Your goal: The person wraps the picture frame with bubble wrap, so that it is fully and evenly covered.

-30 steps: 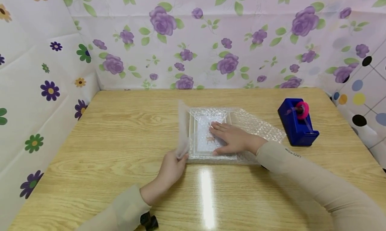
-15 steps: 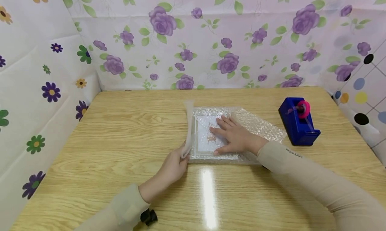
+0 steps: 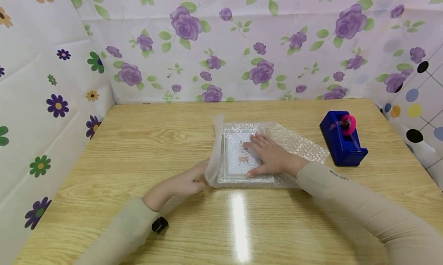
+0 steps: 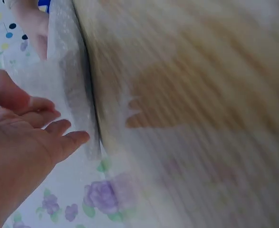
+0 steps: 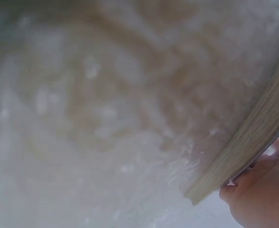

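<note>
A light-rimmed picture frame (image 3: pixel 233 169) with a small brown drawing lies in clear bubble wrap (image 3: pixel 297 142) on the wooden table. My right hand (image 3: pixel 271 156) rests on the wrapped frame with its fingers spread. At the left side, a flap of the wrap (image 3: pixel 216 153) stands up and bends along the frame's edge. Beside that flap is my left hand (image 3: pixel 183 183), its fingers loosely bent and partly hidden behind the plastic. In the left wrist view, the fingers of the left hand (image 4: pixel 30 133) hold nothing and lie close to the wrapped edge.
A blue tape dispenser (image 3: pixel 340 142) with a pink-cored roll stands right of the wrap, close to its pointed end. Flower-patterned cloth (image 3: pixel 221 45) hangs behind the table (image 3: pixel 145 142) and along its left side.
My left hand first pushed the pinched flap rightward toward the frame, then let go and shifted slightly left. The flap stays raised. My right hand has stayed on the frame.
</note>
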`<state>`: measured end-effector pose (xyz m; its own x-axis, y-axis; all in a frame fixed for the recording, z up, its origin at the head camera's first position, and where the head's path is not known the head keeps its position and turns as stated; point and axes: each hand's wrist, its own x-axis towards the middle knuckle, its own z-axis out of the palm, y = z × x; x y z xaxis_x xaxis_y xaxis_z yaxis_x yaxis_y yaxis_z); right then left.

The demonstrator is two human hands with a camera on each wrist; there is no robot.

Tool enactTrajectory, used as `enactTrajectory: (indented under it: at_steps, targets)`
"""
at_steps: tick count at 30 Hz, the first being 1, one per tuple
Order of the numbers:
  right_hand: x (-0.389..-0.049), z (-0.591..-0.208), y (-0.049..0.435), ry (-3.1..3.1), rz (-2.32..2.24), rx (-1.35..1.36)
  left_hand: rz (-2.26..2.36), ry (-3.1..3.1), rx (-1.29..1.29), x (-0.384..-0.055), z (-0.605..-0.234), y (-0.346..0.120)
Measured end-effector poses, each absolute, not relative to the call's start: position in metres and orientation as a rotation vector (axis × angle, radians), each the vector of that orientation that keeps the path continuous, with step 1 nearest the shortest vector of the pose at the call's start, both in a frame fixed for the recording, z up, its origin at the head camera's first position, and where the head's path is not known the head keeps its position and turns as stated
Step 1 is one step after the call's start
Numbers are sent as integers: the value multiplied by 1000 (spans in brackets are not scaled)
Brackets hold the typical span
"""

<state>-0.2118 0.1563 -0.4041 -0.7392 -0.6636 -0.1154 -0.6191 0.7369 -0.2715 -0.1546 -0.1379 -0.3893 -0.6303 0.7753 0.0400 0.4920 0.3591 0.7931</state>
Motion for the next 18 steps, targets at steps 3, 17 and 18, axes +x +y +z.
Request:
enactTrajectory:
  at_steps: [3, 17, 18]
  targets:
    - [-211, -403, 158, 2755, -348, -989, 1161, 2280, 1200, -162, -390, -141]
    - [-218, -392, 166, 2664, -340, -977, 1198, 2477, 830, -180, -385, -130]
    - [-219, -392, 166, 2659, -326, -979, 1206, 2475, 813, -179, -385, -129]
